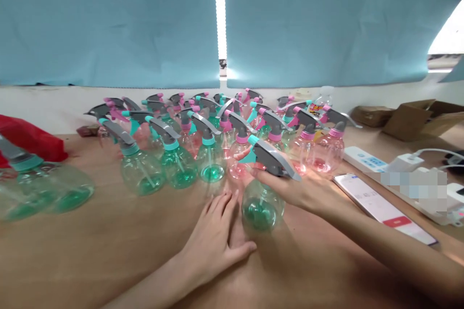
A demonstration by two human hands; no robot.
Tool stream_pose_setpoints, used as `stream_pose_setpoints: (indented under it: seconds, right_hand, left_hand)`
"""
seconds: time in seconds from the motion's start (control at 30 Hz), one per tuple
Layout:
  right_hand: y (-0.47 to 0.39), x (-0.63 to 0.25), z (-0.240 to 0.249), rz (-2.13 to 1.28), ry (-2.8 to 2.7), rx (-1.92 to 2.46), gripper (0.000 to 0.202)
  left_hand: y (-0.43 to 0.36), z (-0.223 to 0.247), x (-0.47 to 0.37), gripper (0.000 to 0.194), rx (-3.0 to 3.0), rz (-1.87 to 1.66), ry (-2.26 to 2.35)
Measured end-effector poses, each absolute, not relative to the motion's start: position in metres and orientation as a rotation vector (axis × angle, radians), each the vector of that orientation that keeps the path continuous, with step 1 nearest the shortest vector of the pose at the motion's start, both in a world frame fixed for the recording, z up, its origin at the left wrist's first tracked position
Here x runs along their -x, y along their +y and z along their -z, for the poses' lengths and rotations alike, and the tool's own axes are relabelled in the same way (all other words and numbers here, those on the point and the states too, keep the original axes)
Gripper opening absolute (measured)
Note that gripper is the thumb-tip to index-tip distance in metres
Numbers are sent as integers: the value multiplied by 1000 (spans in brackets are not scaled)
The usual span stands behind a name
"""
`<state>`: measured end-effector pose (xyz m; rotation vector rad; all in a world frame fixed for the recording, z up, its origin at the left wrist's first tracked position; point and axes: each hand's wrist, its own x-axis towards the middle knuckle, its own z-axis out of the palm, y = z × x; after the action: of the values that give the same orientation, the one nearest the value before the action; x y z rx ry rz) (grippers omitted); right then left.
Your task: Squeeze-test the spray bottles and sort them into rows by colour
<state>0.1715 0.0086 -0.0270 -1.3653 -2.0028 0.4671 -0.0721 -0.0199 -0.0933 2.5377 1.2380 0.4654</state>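
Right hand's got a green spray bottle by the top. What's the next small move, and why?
I'd probably bring the left hand in to steady the round base of the green spray bottle: the right hand grips it only near the top, while the left is open right beside it, holding nothing.

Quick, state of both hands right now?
Left hand: open, holding nothing, fingers extended and thumb apart, beside the green bottle.
Right hand: closed around the neck of that bottle, just under its spray head.
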Motion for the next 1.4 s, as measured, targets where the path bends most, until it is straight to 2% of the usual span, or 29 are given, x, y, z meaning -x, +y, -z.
stream_pose_setpoints:
  seconds: [0.13, 0.23, 0.37, 0.47, 0.53, 0.8, 0.97, 1.07, 1.13, 1.27, 1.4]
  right_hand:
    - [6, -156, 6, -529, -1979, 1377, 13]
    - [1, -137, -19, -697, -1960, 1269, 3]
    - [-3, -125, -38, -762, -1897, 1201, 18]
    - [-4, -128, -35, -670, -1931, 1222, 33]
    - [-3, -131, -31, -621, -1967, 1257, 36]
    - [-2, -134, -27, -724, -1928, 1076, 29]
    - [-1, -135, -27, -806, -1895, 926, 17]
    - [-2, -134, -29, -862, -1900, 984, 21]
    - [-2, -134, -25, -829, -1891, 988, 21]
    - [3, -136, -5, -690, -1892, 987, 9]
    - [8, -138, 7, -619, -1992, 1027, 31]
  left_hand:
    - [-19, 97, 72, 91, -2565, -441, 1249]
    - [-20, 96, 71, 92, -2586, -411, 1265]
    - [-21, 90, 68, 87, -2618, -344, 1301]
    - [-22, 86, 67, 85, -2628, -295, 1325]
    - [-22, 85, 67, 84, -2638, -287, 1325]
    - [-21, 87, 68, 80, -2679, -318, 1298]
    - [-21, 88, 68, 81, -2697, -309, 1298]
    - [-21, 87, 67, 81, -2694, -295, 1297]
    - [-21, 86, 67, 82, -2699, -281, 1294]
    - [-21, 85, 67, 81, -2722, -275, 1288]
    - [-21, 84, 66, 79, -2743, -265, 1280]
